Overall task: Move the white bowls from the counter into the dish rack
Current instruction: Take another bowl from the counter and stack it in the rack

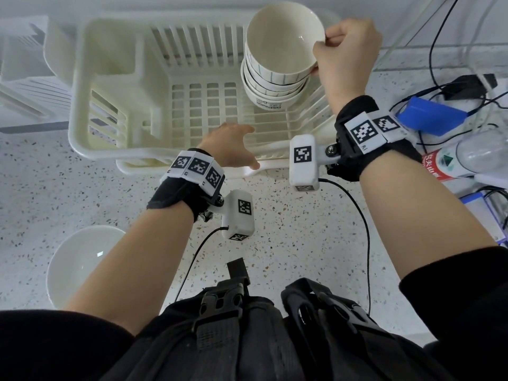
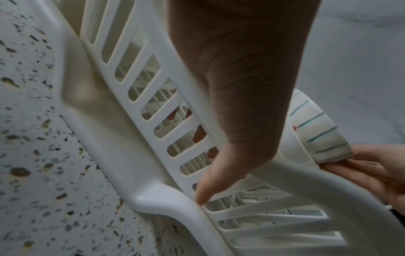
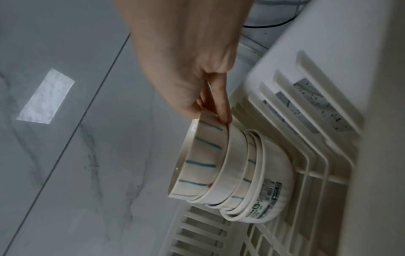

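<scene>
A cream plastic dish rack (image 1: 82, 105) stands at the back of the speckled counter. Several white bowls (image 1: 272, 92) sit nested and tilted in its right part. My right hand (image 1: 320, 55) pinches the rim of the top bowl (image 1: 280, 45), which has thin teal stripes (image 3: 197, 159) and rests in the stack (image 3: 263, 187). My left hand (image 1: 248, 147) grips the rack's front wall (image 2: 122, 155), fingers inside the slots and thumb (image 2: 203, 190) outside. One more white bowl (image 1: 79, 259) stands on the counter at the lower left, partly hidden by my left forearm.
To the right of the rack lie black cables, a blue pack (image 1: 431, 116) and a plastic bottle (image 1: 467, 158). Another white slatted tray (image 1: 24, 78) is at the far left. A grey wall runs behind the rack. Bare counter (image 1: 288, 229) lies in front.
</scene>
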